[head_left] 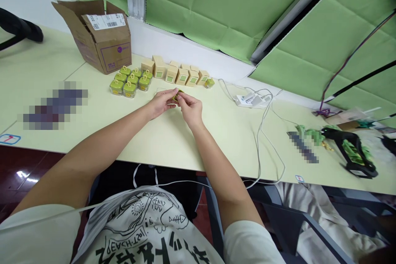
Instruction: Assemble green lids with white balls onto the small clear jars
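Over the table, my left hand (161, 103) and my right hand (191, 109) meet with fingertips pinched on a small green piece (176, 96). The fingers cover most of it, so its exact kind cannot be made out. Just beyond and left of my hands, several small clear containers with green lids and yellow loop handles (129, 89) stand grouped. Behind my hands runs a row of small tan cardboard boxes (182, 76) with green windows. One more small green-lidded container (209, 83) sits at the row's right end.
A large open cardboard box (114, 55) stands at the back left. To the right are a white power strip (252, 100) and loose white cables (259, 148) trailing over the table edge. Farther right lies a black frame-like object (352, 152). Another person's light trousers (321, 214) show at lower right.
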{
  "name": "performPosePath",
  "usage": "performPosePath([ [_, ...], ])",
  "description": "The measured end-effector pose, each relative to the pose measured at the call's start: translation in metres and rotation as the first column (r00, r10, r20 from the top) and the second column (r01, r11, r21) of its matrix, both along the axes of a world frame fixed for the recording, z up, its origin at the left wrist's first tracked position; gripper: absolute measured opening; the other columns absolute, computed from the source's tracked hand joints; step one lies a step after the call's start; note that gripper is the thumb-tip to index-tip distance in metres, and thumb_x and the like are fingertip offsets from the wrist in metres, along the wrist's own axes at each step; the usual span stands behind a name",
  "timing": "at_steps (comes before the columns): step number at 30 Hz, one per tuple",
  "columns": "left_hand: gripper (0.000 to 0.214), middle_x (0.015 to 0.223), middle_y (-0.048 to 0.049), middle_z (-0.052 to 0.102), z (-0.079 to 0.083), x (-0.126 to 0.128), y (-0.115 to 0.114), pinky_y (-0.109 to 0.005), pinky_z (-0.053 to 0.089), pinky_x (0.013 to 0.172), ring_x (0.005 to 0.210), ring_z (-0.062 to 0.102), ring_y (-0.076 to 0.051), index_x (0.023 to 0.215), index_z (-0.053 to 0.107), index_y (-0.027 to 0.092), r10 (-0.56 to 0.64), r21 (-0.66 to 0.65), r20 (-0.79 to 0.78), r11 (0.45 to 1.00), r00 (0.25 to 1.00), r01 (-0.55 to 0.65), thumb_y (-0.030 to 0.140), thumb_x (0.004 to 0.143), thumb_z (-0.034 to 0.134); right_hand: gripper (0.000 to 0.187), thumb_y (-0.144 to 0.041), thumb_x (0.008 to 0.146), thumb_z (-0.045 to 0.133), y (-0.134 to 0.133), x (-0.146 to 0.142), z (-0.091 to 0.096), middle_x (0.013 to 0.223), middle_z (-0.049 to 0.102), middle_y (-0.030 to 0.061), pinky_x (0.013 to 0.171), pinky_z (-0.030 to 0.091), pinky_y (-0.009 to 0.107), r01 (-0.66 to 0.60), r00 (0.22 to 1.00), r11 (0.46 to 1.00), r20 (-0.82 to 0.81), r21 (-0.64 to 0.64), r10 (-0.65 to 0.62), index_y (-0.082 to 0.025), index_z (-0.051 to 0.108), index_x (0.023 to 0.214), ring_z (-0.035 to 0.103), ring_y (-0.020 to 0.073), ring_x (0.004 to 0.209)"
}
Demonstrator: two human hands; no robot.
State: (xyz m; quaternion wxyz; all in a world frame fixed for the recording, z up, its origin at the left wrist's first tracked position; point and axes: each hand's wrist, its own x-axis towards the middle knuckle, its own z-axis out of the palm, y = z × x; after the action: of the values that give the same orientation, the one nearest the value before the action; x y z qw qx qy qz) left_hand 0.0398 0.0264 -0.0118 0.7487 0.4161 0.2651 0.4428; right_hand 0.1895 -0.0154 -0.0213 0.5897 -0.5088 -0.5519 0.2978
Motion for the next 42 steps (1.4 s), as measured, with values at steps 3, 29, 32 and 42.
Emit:
performPosePath([
  [3, 0.042, 0.089, -0.0043, 0.078, 0.0, 0.0, 0.001, -0.029, 0.051, 0.08, 0.081, 0.072, -0.016, 0.094, 0.079, 0.016, -0.002, -0.002, 0.002, 1.0, 1.0, 0.002, 0.052, 0.084, 0.097, 0.042, -0.056, 0.085, 0.079, -0.001, 0.0, 0.001, 0.099, 0.088, 0.0033, 0.093, 0.068, 0.045, 0.002, 1.0, 1.0, 0.006, -0.008, -0.002, -0.024, 0.09, 0.109, 0.081, 0.0249, 0.094],
  [29, 0.041, 0.092, -0.0034, 0.077, -0.003, 0.0, -0.003, -0.03, 0.05, 0.082, 0.083, 0.071, -0.015, 0.096, 0.08, 0.017, -0.021, 0.015, -0.01, 1.0, 1.0, 0.021, 0.051, 0.082, 0.098, 0.033, -0.051, 0.09, 0.074, -0.003, -0.003, -0.002, 0.111, 0.089, 0.0068, 0.087, 0.064, 0.042, 0.061, 0.993, 0.997, 0.099, 0.047, -0.065, -0.025, 0.089, 0.104, 0.076, 0.0219, 0.086],
  [32, 0.04, 0.093, -0.0035, 0.077, -0.001, 0.002, -0.005, -0.03, 0.05, 0.082, 0.084, 0.071, -0.015, 0.096, 0.08, 0.017, -0.025, 0.01, -0.008, 1.0, 1.0, 0.025, 0.05, 0.083, 0.097, 0.032, -0.05, 0.087, 0.077, -0.007, -0.006, 0.002, 0.108, 0.089, 0.0063, 0.082, 0.064, 0.04, 0.114, 0.991, 0.993, 0.069, 0.012, -0.114, -0.024, 0.088, 0.103, 0.073, 0.0207, 0.079],
  [42, 0.045, 0.086, -0.0011, 0.074, 0.001, 0.001, -0.003, -0.028, 0.052, 0.075, 0.075, 0.068, -0.013, 0.091, 0.073, 0.017, -0.027, -0.005, -0.009, 1.0, 1.0, 0.027, 0.05, 0.079, 0.101, 0.045, -0.056, 0.075, 0.091, -0.005, -0.002, 0.008, 0.074, 0.064, -0.0049, 0.067, 0.053, 0.029, 0.239, 0.971, 0.971, 0.021, -0.016, -0.239, -0.025, 0.058, 0.079, 0.058, 0.0134, 0.068],
])
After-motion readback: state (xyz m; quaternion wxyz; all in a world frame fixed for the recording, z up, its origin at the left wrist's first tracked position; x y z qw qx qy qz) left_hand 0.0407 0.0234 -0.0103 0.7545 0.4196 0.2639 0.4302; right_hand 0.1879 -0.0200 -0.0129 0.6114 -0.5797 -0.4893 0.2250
